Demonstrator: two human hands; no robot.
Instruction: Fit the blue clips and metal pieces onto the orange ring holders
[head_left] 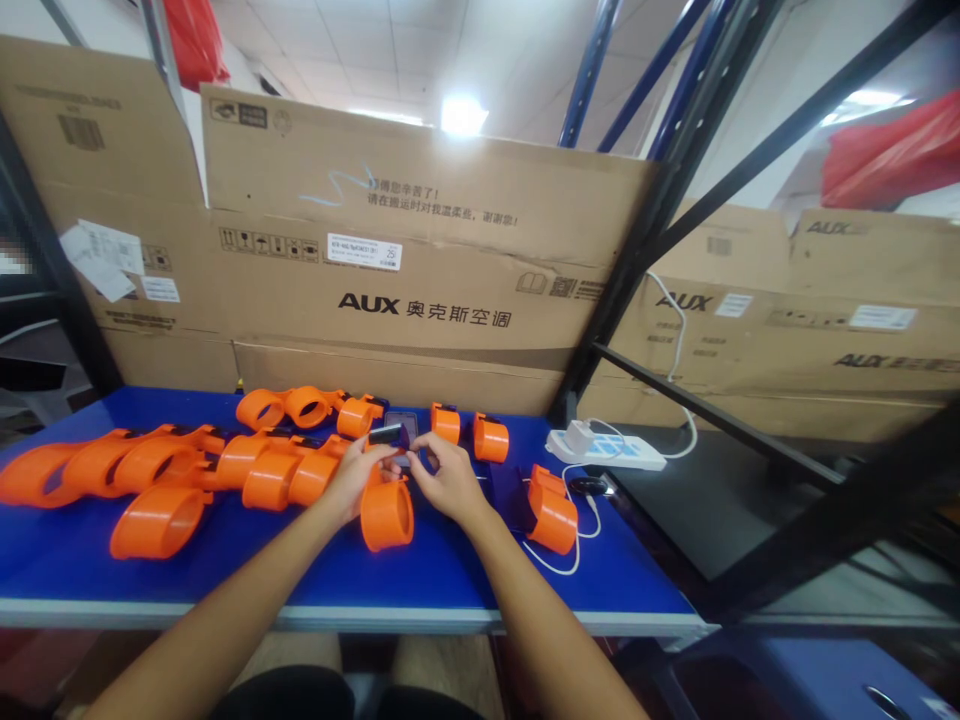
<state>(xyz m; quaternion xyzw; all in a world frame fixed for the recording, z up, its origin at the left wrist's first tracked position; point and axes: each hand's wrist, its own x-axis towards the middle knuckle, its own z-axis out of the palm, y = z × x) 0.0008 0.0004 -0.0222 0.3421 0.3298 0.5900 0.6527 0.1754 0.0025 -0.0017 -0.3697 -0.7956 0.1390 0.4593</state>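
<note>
Holding a small dark module [386, 435] over an orange ring [387, 515], both hands meet.

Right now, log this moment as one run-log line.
left hand: holds small dark piece | right hand: pinching at same spot | orange ring: below the hands | blue table

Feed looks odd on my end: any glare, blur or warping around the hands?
Head view: ceiling light blows out to white; wide-angle lens bends the rack posts; left hand and right hand evenly lit and fairly sharp on the orange part; a small pixelated patch sits at the left edge.
</note>
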